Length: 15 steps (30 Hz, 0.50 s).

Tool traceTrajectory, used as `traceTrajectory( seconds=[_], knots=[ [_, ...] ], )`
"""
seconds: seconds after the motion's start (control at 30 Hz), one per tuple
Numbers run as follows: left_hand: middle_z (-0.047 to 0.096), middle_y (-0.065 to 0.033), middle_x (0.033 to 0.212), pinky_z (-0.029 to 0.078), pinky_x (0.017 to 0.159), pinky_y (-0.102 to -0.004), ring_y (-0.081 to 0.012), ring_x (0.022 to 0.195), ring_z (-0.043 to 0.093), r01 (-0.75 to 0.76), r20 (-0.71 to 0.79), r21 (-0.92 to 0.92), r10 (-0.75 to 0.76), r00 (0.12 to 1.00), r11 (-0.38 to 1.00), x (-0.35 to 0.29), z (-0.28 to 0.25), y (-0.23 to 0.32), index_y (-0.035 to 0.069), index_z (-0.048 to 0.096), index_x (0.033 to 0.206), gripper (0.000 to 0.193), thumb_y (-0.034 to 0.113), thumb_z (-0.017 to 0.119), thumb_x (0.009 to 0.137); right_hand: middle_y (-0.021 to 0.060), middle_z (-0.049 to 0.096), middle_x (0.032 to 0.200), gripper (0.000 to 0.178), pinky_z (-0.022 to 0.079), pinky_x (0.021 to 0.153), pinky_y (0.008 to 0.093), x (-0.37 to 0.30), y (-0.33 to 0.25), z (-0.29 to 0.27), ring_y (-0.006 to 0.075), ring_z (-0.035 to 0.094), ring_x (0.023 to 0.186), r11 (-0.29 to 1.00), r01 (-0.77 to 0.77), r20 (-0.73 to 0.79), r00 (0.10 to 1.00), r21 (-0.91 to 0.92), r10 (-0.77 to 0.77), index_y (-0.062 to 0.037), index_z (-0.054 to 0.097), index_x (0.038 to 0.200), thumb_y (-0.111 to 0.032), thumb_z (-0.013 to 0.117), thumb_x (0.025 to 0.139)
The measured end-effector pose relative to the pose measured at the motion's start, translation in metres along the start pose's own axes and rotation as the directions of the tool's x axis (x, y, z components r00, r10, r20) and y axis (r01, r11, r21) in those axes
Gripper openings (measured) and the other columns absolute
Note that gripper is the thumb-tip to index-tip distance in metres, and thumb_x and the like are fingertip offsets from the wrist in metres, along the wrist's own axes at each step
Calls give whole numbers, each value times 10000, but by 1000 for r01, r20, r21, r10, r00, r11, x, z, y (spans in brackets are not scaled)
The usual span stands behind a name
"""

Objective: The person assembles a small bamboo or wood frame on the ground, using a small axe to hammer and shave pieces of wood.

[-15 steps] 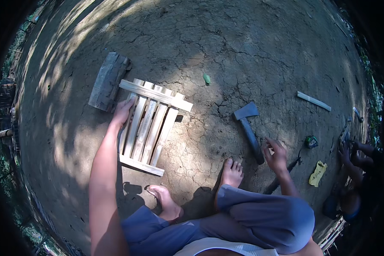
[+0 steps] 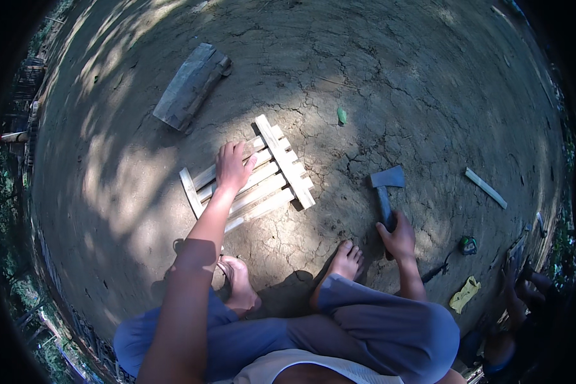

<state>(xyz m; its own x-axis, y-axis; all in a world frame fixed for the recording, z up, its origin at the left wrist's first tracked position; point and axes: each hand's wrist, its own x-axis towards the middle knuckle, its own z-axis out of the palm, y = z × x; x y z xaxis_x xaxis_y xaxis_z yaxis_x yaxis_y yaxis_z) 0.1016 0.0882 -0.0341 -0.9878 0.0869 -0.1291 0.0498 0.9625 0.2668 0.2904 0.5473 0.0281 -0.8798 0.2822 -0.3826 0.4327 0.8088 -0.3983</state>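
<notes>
Head: pale wooden slatted frame (image 2: 262, 174), left fingers (image 2: 228, 153) over it, grip unclear; right fingers (image 2: 400, 220) clasping axe (image 2: 383, 198)

Cracked ground (image 2: 339, 214), slatted frame (image 2: 283, 160), axe (image 2: 384, 194), wooden block (image 2: 191, 88)

Blue-grey trousers (image 2: 390, 326) (pale top (image 2: 262, 369) above)

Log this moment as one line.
left hand: on slatted frame | right hand: on axe handle | wood block: beyond frame, apart
</notes>
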Motion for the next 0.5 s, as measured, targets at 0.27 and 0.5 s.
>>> traceTrajectory(
  seconds=[0.27, 0.5],
  knots=[
    [525, -186, 1460, 417, 1127, -478, -346, 1381, 501, 57, 185, -27, -51, 981, 998, -4, -39, -17, 0, 525, 1389, 922, 501, 913, 718, 126, 686, 846, 409, 547, 754, 414, 33, -12, -21, 256, 679, 785, 964, -182, 328, 938, 193, 111, 13, 640, 1051, -250, 813, 790],
    [740, -248, 879, 581, 854, -514, -438, 897, 742, 12, 277, -30, -4, 961, 999, 9, -105, -20, -43, 554, 1205, 904, 634, 854, 686, 81, 638, 765, 208, 527, 528, 346, 15, -22, -22, 191, 627, 569, 563, -521, 584, 807, 642, 80, -15, 582, 1042, -57, 715, 887]
  ],
)
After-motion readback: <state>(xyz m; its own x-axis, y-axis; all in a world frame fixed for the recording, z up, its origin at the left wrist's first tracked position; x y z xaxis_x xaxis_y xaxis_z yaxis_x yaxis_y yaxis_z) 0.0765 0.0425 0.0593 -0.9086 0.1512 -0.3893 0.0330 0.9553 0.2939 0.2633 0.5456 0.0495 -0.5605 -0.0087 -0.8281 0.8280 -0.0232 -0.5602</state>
